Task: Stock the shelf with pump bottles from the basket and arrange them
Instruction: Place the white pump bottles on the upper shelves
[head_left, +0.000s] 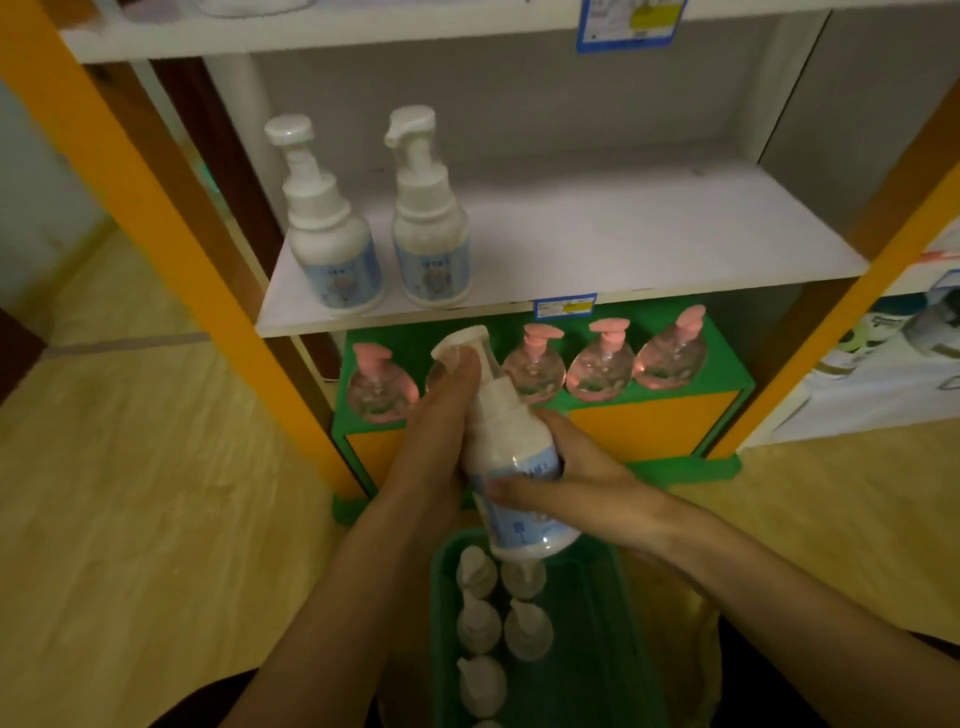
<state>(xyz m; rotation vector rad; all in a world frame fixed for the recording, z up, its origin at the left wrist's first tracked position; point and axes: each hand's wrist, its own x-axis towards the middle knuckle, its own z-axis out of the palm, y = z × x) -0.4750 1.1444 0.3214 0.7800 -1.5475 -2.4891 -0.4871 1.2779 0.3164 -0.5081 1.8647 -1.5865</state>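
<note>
A white pump bottle (511, 441) with a blue label is held tilted above the green basket (608, 623), in front of the shelf. My right hand (576, 478) grips its body from the right. My left hand (441, 415) lies along its left side, fingertips up at the pump head. Two matching white pump bottles (332, 228) (428, 218) stand upright at the left end of the white shelf (623, 244). Several more white pump bottles (478, 623) stand in the basket below my hands.
Several clear round bottles with pink pumps (602, 364) line the green bottom tier under the shelf. Orange uprights (171, 208) frame the unit on both sides. A price tag (565, 306) sits on the shelf edge. Wooden floor lies to the left and right.
</note>
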